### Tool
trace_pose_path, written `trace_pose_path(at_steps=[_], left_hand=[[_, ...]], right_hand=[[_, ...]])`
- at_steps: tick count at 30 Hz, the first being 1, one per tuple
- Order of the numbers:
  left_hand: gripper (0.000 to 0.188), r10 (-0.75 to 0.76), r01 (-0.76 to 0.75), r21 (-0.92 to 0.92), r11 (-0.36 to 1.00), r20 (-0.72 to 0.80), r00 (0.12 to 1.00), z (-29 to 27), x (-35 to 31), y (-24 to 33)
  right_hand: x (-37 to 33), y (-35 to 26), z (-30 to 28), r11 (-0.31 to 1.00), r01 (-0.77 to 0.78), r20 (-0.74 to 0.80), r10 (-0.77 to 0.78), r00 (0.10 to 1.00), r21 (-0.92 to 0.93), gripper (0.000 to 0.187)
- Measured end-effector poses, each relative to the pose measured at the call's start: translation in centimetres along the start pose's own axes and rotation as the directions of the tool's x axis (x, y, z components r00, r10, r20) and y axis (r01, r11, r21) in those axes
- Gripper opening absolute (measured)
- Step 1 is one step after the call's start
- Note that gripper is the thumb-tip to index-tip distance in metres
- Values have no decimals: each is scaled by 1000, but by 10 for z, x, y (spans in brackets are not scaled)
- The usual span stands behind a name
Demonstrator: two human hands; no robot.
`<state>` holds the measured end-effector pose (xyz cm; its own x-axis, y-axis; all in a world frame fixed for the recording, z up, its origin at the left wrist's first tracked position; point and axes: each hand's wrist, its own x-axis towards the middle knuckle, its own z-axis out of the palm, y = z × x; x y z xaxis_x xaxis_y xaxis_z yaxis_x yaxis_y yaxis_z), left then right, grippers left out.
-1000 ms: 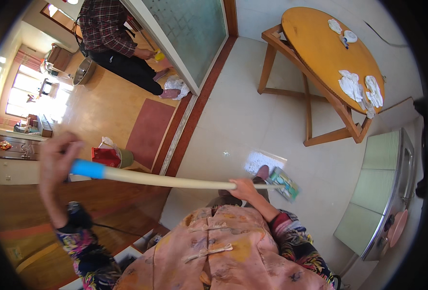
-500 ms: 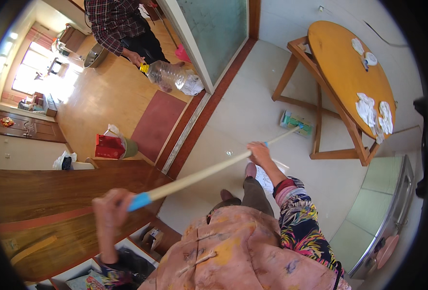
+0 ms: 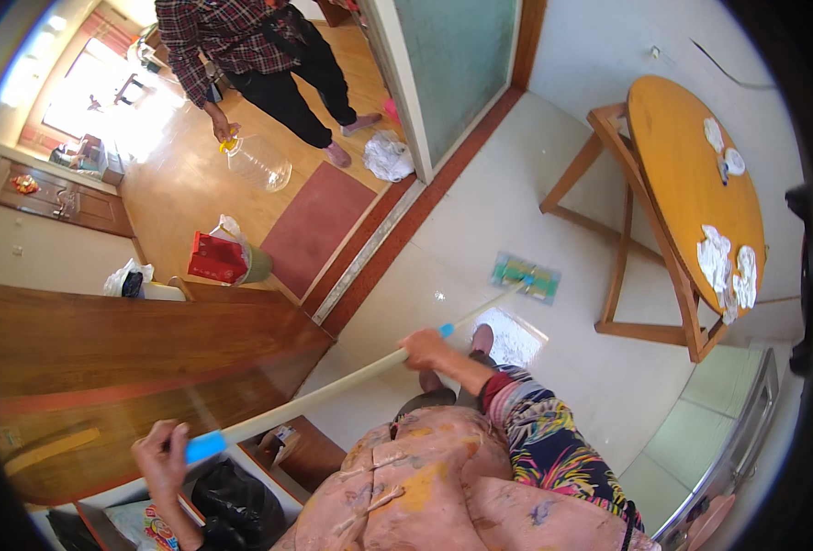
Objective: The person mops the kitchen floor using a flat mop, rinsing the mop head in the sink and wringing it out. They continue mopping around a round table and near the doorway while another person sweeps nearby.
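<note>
A long pale mop handle [image 3: 333, 388] runs slantwise in front of me, with blue sleeves at its end and middle. My left hand [image 3: 161, 457] is closed at its blue top end, low on the left. Farther along, my right hand [image 3: 427, 350] wraps round the handle just short of the middle blue sleeve. The flat green mop head [image 3: 527, 277] lies on the pale tiled floor [image 3: 461, 243], beyond my feet and left of the table.
An orange folding table [image 3: 700, 184] with white cloths [image 3: 715, 260] stands at right. A wooden cabinet [image 3: 149, 349] fills the left. Past the threshold [image 3: 370, 253], another person [image 3: 269, 64] holds a clear plastic jug [image 3: 259, 163] near a red bag [image 3: 218, 258] and green bucket [image 3: 258, 265].
I have drawn the mop back and left; its head has moved away from the table legs. The other person has straightened and carried the jug left, away from the doorway.
</note>
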<state>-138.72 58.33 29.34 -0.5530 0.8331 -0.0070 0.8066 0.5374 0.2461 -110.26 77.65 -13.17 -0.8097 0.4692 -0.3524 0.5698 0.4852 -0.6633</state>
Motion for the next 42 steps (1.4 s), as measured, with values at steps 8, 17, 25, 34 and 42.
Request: trace_pose_path(at_steps=[8, 17, 25, 34, 42], left_hand=[[26, -364, 348, -209, 914, -44, 930, -86, -63, -108], [18, -211, 230, -171, 958, 125, 970, 79, 22, 29], [41, -132, 132, 29, 991, 441, 888, 153, 213, 250], [47, 164, -167, -35, 985, 458, 874, 278, 364, 412], [49, 275, -192, -208, 959, 529, 803, 301, 347, 413]], right_hand=[[68, -114, -26, 924, 373, -31, -377, 926, -86, 16], [136, 71, -171, 915, 256, -140, -311, 940, -311, 11], [171, 284, -335, 947, 67, -268, -157, 951, -314, 11], [201, 473, -438, 909, -285, -561, 71, 824, -304, 23], [192, 464, -429, 857, -389, -445, 218, 868, -337, 22]])
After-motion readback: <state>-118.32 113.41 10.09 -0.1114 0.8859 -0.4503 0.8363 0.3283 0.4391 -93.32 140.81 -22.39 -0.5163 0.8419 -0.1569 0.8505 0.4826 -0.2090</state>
